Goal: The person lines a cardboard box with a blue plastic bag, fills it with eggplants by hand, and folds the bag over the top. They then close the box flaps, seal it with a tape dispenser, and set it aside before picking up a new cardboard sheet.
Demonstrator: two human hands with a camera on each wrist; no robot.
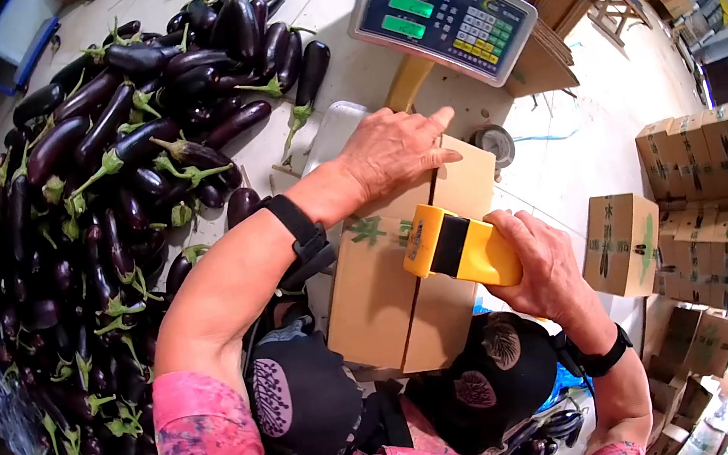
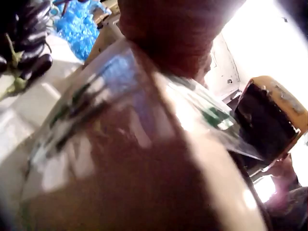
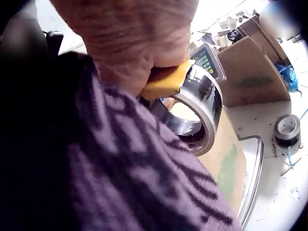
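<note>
A cardboard box (image 1: 374,292) with green print stands in front of the person, between the knees, a seam running down its top. Across its far end lies the left hand (image 1: 399,149), fingers extended and pressing on the cardboard. The right hand (image 1: 541,262) grips a yellow tape dispenser (image 1: 491,256) over the box's right side. In the right wrist view, a roll of clear tape (image 3: 207,91) sits in the dispenser beside the right hand (image 3: 139,43). The left wrist view shows clear tape (image 2: 216,120) stretching from the box (image 2: 106,178) towards the dispenser (image 2: 274,115).
Many eggplants (image 1: 136,149) are piled at the left. A scale display (image 1: 445,13) stands beyond the box, with a tape roll (image 1: 493,147) on the floor nearby. Stacked cartons (image 1: 713,166) and a single carton (image 1: 621,245) are at the right.
</note>
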